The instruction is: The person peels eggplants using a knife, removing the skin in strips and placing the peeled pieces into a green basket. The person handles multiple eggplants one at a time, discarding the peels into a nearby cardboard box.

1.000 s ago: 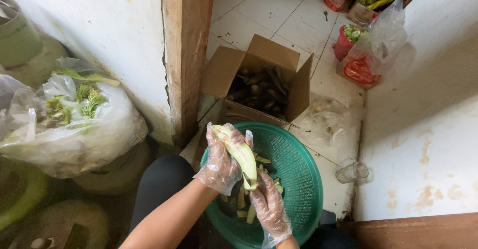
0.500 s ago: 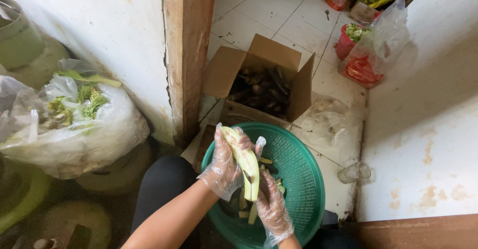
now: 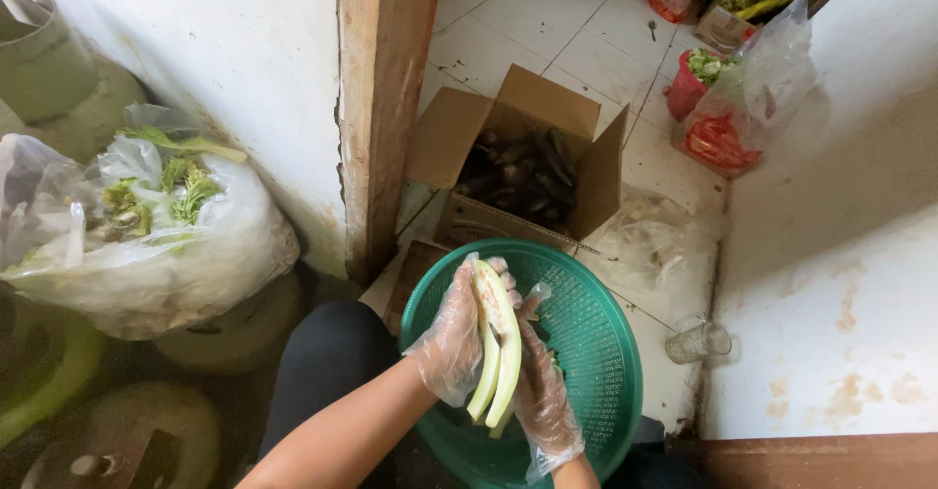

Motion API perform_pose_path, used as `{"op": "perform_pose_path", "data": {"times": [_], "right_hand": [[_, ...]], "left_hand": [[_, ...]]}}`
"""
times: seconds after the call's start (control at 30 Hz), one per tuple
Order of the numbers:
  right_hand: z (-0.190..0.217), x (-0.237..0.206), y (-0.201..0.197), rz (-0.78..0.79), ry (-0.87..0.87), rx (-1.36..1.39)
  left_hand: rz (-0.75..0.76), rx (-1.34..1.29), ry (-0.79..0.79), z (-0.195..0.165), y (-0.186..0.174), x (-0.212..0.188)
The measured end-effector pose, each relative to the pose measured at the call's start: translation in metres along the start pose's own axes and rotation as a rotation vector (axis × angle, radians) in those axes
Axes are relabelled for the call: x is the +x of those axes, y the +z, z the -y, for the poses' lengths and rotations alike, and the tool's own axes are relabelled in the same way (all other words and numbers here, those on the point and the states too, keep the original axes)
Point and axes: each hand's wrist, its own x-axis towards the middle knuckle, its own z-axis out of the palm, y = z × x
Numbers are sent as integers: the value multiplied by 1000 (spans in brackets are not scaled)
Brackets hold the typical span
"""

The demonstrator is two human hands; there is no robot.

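Both my hands wear thin clear plastic gloves and meet over a round green mesh basket (image 3: pixel 596 352). My left hand (image 3: pixel 451 342) grips a long pale yellow-green peeled vegetable stalk (image 3: pixel 496 352), held nearly upright. My right hand (image 3: pixel 543 391) presses against the stalk's right side from below. Small peel scraps lie in the basket under my hands, mostly hidden.
An open cardboard box (image 3: pixel 523 162) of dark peelings stands beyond the basket on white floor tiles. A wooden door post (image 3: pixel 386 108) rises at left. A clear bag of green scraps (image 3: pixel 147 225) sits far left. Bags of vegetables (image 3: pixel 747 88) and a small glass (image 3: pixel 699 340) are at right.
The stalk has been turned more upright and drawn slightly nearer to me; my right hand has slid up along it. The basket stays in place.
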Motion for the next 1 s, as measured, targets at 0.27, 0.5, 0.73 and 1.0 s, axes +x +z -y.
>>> {"op": "perform_pose_path", "data": {"times": [0.27,0.5,0.73,1.0], "right_hand": [[-19,-4,-3,-3,-32,2],[-31,-6,-9,-2,-41,16],[-47,-5,-14,-22,-36,-85],[-34,-3,-16,-24,-87,-151]], "left_hand": [[-14,-13,11,1,3,2],[26,34,-18,7,-1,5],[47,140,-64,9,0,1],[3,268,-89,9,1,-10]]}}
